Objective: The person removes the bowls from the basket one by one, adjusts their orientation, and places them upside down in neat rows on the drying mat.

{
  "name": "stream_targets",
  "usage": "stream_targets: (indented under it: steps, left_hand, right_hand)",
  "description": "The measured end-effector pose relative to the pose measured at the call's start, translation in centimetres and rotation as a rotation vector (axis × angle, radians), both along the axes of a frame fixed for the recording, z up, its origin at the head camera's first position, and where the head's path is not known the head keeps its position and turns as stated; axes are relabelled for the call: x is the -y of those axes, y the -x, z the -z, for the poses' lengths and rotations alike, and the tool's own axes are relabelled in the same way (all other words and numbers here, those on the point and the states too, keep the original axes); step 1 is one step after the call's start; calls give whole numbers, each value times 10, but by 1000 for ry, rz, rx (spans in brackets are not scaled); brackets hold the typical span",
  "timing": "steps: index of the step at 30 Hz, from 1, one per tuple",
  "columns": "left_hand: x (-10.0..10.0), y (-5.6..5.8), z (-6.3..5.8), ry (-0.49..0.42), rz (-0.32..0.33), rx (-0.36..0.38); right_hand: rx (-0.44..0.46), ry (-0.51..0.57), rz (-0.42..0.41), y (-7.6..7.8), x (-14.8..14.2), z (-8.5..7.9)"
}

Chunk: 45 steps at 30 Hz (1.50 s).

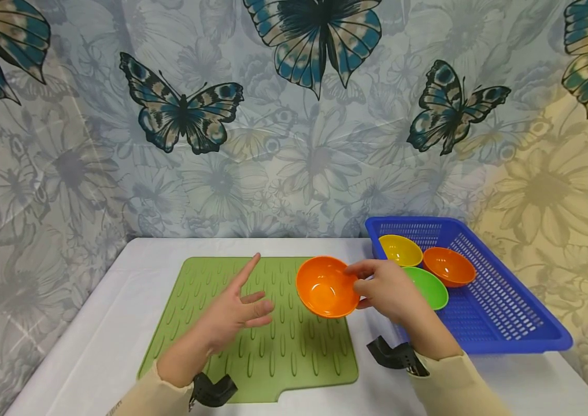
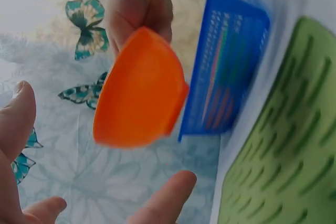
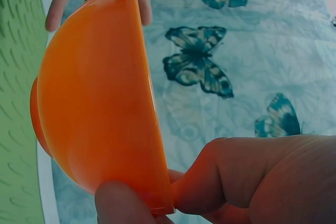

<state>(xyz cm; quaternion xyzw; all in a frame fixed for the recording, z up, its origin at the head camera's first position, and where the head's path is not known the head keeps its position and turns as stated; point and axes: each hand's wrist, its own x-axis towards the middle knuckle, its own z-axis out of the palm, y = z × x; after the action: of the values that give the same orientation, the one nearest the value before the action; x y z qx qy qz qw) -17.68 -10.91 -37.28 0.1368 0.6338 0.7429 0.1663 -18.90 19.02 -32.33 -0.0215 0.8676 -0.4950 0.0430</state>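
Note:
An orange bowl (image 1: 326, 287) is held up over the right part of a green mat (image 1: 252, 358), its opening turned upward and toward the head camera. My right hand (image 1: 389, 290) pinches the bowl's right rim between thumb and fingers, as the right wrist view also shows on the bowl (image 3: 100, 98). To the left of the bowl, my left hand (image 1: 231, 312) hovers above the mat with its fingers spread and nothing in them. In the left wrist view the bowl (image 2: 142, 93) stands apart from the left fingertips (image 2: 184, 182).
A blue plastic basket (image 1: 502, 341) stands on the right of the white table (image 1: 91, 323). In it lie a yellow bowl (image 1: 401, 251), another orange bowl (image 1: 450, 267) and a green bowl (image 1: 429, 289). A butterfly-patterned cloth (image 1: 314, 173) hangs behind the table.

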Motion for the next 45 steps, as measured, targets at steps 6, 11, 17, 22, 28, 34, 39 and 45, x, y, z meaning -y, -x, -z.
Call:
stream_targets:
  steps: [6, 11, 17, 22, 28, 34, 39, 45]
  left_hand:
    - [-19, -3, 1, -179, 97, 66]
    - [-26, -4, 1, -241, 113, 72]
    - [-29, -2, 2, -262, 121, 77]
    - [-30, -1, 2, -270, 97, 85]
    - [-31, 0, 2, -258, 95, 75]
    - [-31, 0, 2, -268, 99, 59]
    - [-31, 0, 2, -268, 101, 48]
    - [-31, 0, 1, -258, 81, 45]
  right_hand:
    - [-1, 34, 1, -2, 11, 0]
    - [-3, 53, -16, -4, 17, 0]
    - [-2, 72, -15, -5, 21, 1]
    - [-5, 90, -22, -4, 24, 4]
    - [-8, 109, -28, -4, 26, 5]
    - [-16, 125, -37, -4, 29, 7]
    - [-21, 131, -35, -4, 29, 8]
    - [-5, 154, -70, -7, 25, 3]
